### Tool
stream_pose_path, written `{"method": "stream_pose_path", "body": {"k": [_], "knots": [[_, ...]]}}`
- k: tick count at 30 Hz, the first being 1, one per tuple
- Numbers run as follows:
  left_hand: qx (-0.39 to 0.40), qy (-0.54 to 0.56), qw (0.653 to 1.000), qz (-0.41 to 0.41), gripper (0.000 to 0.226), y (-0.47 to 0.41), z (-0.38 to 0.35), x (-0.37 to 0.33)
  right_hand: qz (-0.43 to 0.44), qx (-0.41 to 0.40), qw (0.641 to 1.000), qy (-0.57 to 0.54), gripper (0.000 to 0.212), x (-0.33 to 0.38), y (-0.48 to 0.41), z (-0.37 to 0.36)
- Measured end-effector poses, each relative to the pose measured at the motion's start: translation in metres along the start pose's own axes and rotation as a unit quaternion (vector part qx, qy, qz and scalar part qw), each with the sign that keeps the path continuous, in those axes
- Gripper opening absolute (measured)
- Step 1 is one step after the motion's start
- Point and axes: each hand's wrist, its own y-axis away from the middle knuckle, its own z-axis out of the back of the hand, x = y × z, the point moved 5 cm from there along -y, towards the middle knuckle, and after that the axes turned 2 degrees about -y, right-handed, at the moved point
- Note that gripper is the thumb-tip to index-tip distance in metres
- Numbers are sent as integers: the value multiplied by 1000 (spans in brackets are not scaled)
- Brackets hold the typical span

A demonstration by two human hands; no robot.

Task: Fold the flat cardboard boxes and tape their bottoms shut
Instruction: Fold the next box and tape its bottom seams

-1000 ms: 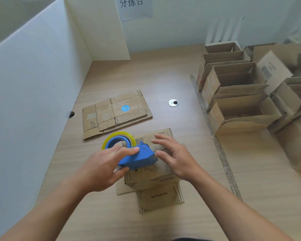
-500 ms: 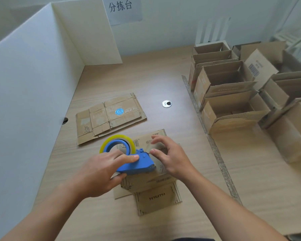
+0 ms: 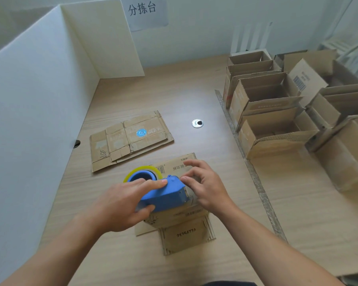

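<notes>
A small cardboard box [image 3: 186, 222] stands bottom-up on the wooden table [image 3: 174, 96], its flaps spread on the table toward me. My left hand [image 3: 122, 205] grips a blue tape dispenser [image 3: 163, 196] with a yellowish tape roll [image 3: 142, 171] and holds it on the box's bottom. My right hand [image 3: 205, 184] rests on the box just right of the dispenser, its fingers bent, thumb and forefinger near the dispenser's front end. Whether they pinch tape is hidden. A stack of flat cardboard boxes [image 3: 130, 139] lies farther back on the left.
Several folded open boxes [image 3: 273, 112] crowd the right side of the table beyond a seam strip [image 3: 250, 168]. White partition boards [image 3: 35, 104] wall the left and back. A round metal grommet [image 3: 197, 123] sits mid-table.
The dispenser has slid slightly toward me along the box bottom with my left hand. My right hand stays beside it. The view shifted a little to the right.
</notes>
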Motion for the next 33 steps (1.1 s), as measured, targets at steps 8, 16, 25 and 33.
{"method": "stream_pose_path", "body": {"k": [8, 16, 25, 33], "knots": [[21, 27, 999, 35, 63, -13, -5, -2, -66, -64, 989, -117, 18, -16, -1, 33], [7, 15, 1000, 17, 60, -10, -6, -8, -169, -64, 979, -94, 15, -31, -19, 71], [47, 16, 998, 47, 63, -13, -5, -10, -267, -9, 962, -64, 14, -37, -27, 72], [52, 18, 997, 55, 64, -13, -4, -10, -283, -28, 957, -54, 14, -51, -27, 55]]}}
